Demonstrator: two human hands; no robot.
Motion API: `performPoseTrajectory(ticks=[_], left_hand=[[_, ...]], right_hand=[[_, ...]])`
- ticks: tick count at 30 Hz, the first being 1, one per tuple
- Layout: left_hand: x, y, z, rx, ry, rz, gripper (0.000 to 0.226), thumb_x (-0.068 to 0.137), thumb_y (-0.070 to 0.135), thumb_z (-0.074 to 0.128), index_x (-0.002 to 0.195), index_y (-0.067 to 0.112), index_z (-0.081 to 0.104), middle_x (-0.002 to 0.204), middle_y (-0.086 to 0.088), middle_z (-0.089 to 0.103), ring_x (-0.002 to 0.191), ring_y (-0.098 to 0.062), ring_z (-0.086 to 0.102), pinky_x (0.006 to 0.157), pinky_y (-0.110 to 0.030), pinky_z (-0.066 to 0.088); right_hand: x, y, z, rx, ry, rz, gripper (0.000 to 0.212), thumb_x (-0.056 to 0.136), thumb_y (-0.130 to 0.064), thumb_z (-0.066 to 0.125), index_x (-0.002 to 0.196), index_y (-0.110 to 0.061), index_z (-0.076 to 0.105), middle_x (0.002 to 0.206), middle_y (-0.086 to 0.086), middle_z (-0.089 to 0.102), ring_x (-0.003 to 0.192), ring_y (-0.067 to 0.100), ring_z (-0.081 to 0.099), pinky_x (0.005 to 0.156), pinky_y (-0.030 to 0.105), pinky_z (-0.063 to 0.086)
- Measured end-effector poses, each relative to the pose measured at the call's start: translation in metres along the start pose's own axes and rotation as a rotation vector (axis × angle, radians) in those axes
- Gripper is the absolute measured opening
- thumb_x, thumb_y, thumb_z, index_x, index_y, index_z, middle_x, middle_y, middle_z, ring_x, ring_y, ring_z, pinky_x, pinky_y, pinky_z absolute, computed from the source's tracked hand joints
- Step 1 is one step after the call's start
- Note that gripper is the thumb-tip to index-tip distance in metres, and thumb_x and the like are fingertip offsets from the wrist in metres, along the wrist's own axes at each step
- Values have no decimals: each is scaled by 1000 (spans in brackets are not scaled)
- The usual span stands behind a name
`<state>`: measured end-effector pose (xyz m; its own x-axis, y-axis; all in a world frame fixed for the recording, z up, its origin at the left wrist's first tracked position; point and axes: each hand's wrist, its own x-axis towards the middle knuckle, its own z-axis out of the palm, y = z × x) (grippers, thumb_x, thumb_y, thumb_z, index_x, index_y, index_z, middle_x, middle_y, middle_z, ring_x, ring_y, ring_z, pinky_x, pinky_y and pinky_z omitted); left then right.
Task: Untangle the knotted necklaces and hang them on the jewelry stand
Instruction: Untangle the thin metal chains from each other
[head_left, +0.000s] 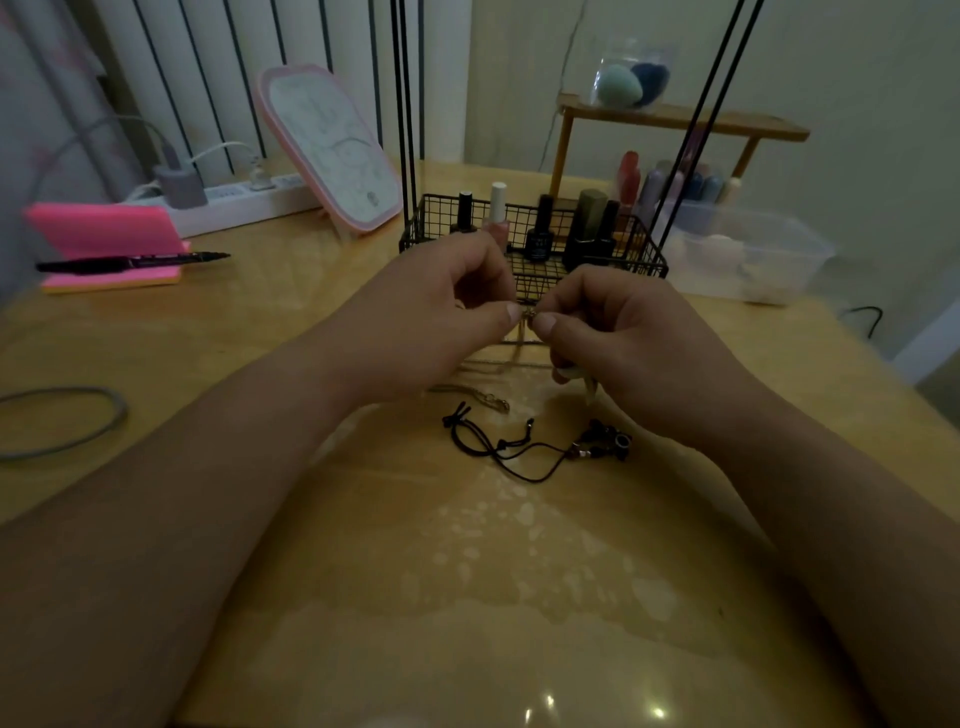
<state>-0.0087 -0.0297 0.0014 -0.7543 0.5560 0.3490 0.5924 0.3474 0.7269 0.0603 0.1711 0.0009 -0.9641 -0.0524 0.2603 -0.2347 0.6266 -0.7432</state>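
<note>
Two hands pinch one tiny spot on the thin gold chain necklace (528, 313), left hand (441, 306) from the left, right hand (623, 338) from the right; I see it hang down.

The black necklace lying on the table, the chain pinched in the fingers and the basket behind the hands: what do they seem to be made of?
Black necklace: thin matte cord, perhaps textile or waxed, with knots and dark beads; a few glint like metal.
Chain: pale fine links, probably metal, though it is blurred.
Basket: thin black wire grid, seemingly coated metal.
</note>
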Motion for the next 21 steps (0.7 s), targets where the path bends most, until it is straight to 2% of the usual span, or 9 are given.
performPoseTrajectory(ticks=[3,8,10,14,17,21], left_hand=[[-1,1,2,12,-39,-25,7,97,29,70,91,24,70,86,1,69,75,-6,60,66,-16,47],[-1,3,2,-13,-59,-77,10,97,32,68,91,26,72,81,6,66,69,3,55,61,-11,44],[-1,3,1,-35,-73,-95,9,98,32,68,93,26,73,86,3,69,74,-1,59,65,-15,47],[-1,2,1,-61,-91,-112,11,99,31,67,94,25,74,90,-4,70,79,-9,60,75,-30,50],[-1,1,2,-69,-104,-120,11,99,30,66,93,26,73,86,2,68,78,-7,59,75,-30,49],[-1,1,0,-108,-111,-118,11,100,26,65,92,27,72,85,9,68,79,-1,60,76,-25,49]], right_hand=[[0,1,1,-33,20,-33,6,101,-25,66,98,-21,68,78,-2,70,71,7,70,67,28,57],[-2,1,3,-60,50,-90,6,100,-24,67,95,-22,66,76,-3,68,70,7,67,62,22,54],[-2,2,4,-76,58,-113,5,100,-23,66,95,-22,66,77,-3,68,70,9,65,60,20,52],[-2,4,5,-108,80,-136,5,98,-24,68,94,-25,66,80,-2,68,74,14,64,64,32,54],[-3,5,5,-99,78,-141,5,97,-24,69,94,-25,67,80,-3,67,75,15,64,65,36,55],[-2,4,4,-93,78,-150,5,99,-23,68,95,-24,66,80,-2,67,73,13,64,64,34,57]])
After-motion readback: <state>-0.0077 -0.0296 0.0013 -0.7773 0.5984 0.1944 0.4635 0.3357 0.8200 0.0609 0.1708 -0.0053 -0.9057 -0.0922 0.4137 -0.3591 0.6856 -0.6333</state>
